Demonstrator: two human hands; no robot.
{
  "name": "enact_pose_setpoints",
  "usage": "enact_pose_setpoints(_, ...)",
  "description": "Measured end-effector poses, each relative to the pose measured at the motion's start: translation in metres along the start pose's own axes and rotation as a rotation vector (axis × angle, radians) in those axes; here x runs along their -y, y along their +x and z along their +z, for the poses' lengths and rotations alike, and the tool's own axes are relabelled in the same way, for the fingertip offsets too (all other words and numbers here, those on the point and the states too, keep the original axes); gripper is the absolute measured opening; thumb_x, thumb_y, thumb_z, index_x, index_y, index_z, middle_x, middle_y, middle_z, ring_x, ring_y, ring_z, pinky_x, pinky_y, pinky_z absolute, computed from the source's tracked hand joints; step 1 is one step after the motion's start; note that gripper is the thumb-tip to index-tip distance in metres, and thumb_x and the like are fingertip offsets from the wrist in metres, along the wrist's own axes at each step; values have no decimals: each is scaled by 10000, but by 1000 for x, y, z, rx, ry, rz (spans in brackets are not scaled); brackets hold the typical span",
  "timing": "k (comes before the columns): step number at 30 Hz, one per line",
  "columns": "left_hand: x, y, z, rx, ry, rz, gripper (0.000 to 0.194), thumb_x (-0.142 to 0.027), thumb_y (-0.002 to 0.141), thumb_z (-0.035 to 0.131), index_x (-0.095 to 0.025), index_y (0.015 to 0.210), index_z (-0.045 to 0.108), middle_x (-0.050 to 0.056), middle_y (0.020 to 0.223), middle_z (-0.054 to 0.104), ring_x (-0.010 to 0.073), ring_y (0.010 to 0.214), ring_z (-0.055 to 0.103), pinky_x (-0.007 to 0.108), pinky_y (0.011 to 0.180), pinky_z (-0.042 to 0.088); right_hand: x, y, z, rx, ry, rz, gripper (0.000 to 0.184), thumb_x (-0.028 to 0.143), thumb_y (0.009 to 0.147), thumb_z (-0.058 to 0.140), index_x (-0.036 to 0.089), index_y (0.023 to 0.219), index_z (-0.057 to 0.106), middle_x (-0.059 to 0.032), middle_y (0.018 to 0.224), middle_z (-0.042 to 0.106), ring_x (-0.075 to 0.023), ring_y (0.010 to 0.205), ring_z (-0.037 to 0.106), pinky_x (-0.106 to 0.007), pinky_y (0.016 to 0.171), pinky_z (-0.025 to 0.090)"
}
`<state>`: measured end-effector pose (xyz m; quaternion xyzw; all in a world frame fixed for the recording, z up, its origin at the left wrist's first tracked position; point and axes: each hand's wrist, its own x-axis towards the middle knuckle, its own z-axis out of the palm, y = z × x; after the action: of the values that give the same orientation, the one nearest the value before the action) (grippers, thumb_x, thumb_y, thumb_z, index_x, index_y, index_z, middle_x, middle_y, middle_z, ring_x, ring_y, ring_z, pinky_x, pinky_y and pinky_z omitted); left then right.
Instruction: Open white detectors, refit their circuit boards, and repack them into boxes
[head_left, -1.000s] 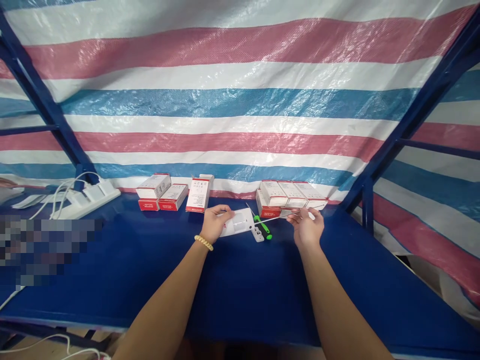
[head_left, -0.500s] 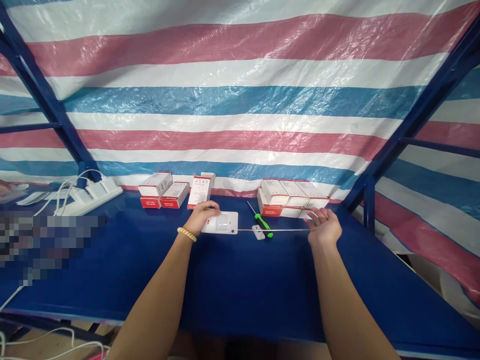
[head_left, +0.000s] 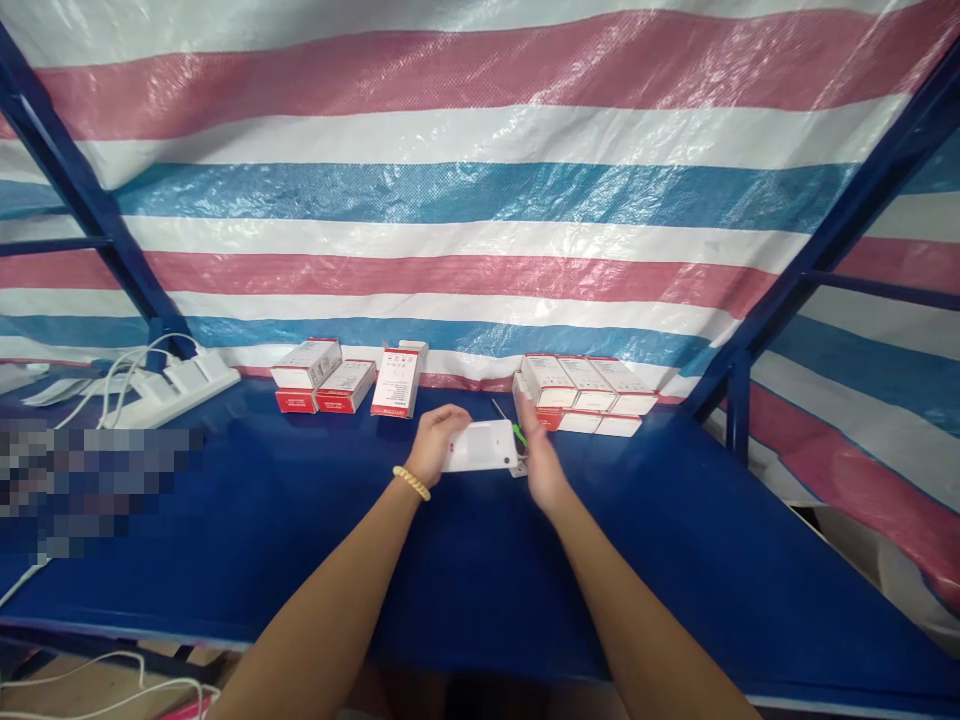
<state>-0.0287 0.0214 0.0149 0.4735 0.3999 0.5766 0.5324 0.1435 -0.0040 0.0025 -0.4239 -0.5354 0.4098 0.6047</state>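
While the left hand [head_left: 435, 445] pinches one end of the rectangular white plastic device [head_left: 481, 448] above the flat blue table [head_left: 495, 580], its seemingly light, stiff, slick shell probably suits an edge hold, the right hand's [head_left: 545, 468] grip being unclear.

White, flat, rectangular plastic device [head_left: 480, 446] showing dark round spot [head_left: 507, 461], extending lengthwise sideways over blue tabletop [head_left: 480, 570].
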Motion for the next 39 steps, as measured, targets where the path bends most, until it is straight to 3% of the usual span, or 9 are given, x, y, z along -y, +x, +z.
enact_pose_setpoints(3,3,-6,13,28,19,-12,116,-270,619,659,-158,634,637,-30,564,544,91,504,445,222,494,301,1,-10,12,55,-12,-30,528,594,747,616,263,1158,628,-70,1264,608,-240,1292,457,-398,1044,388)
enact_pose_setpoints(6,4,-4,12,15,68,-27,128,-285,626,650,-158,627,633,-26,566,546,100,510,449,233,508,310,3,-11,13,102,24,57,505,443,668,744,232,1114,633,-39,954,698,-230,940,658,-375,827,545)
enact_pose_setpoints(11,1,-5,7,59,433,206,125,-305,706,613,-190,692,663,10,670,628,169,647,545,289,647,387,3,-4,16,80,247,290,578,354,554,809,208,1061,571,15,721,662,-200,568,639,-349,443,558)
enact_pose_setpoints(17,-3,-16,10,377,802,488,592,-389,609,766,-245,1160,605,88,1159,623,315,1117,516,420,977,345,3,1,14,-134,382,394,394,404,626,760,210,899,553,21,675,640,-176,569,630,-280,427,524)
enact_pose_setpoints(20,2,-15,11,357,911,519,737,-380,556,806,-236,1229,545,107,1221,577,327,1151,496,446,991,349,9,2,10,-47,458,407,389,536,726,640,203,917,577,-20,724,667,-202,636,659,-300,459,531)
enact_pose_setpoints(24,4,-11,11,221,752,478,667,-372,599,793,-205,1195,546,98,1151,599,272,1055,560,387,917,422,14,2,5,121,479,400,588,707,735,501,173,957,608,-81,772,702,-214,636,669,-329,511,537)
enact_pose_setpoints(29,7,-2,4,-34,391,218,516,-298,614,765,-180,1081,580,44,941,660,192,815,604,313,745,457,1,3,3,-62,-8,129,381,518,673,672,192,864,628,-41,696,690,-192,607,635,-283,510,476)
enact_pose_setpoints(33,17,8,-1,-113,105,92,428,-257,587,752,-174,977,594,32,896,662,162,738,606,296,690,466,-9,3,1,-124,-562,-73,169,350,745,596,207,811,656,-32,741,689,-204,742,633,-338,725,483)
enact_pose_setpoints(39,26,12,-3,-136,-45,24,421,-287,588,737,-179,971,599,30,884,640,173,747,619,283,642,471,-13,3,-1,-52,-1096,63,238,314,725,604,209,926,675,-111,1092,628,-325,1119,473,-470,896,366)
